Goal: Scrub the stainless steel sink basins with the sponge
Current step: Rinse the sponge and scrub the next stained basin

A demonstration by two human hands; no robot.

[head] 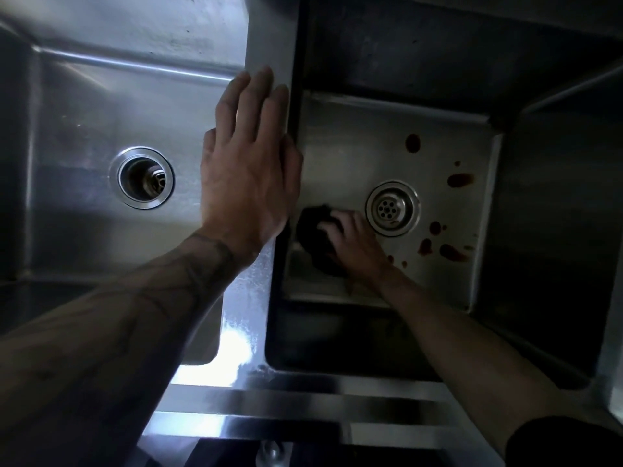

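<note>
The right hand (354, 246) presses a dark, rounded sponge (315, 239) onto the floor of the right stainless steel basin (337, 146), fingers clenched over it, just beside the round perforated drain (392, 207). Reddish-brown stains (453, 252) lie on the drain's other side. The left hand (251, 170) lies flat and released on the steel divider (269, 38) bordering that basin.
</note>
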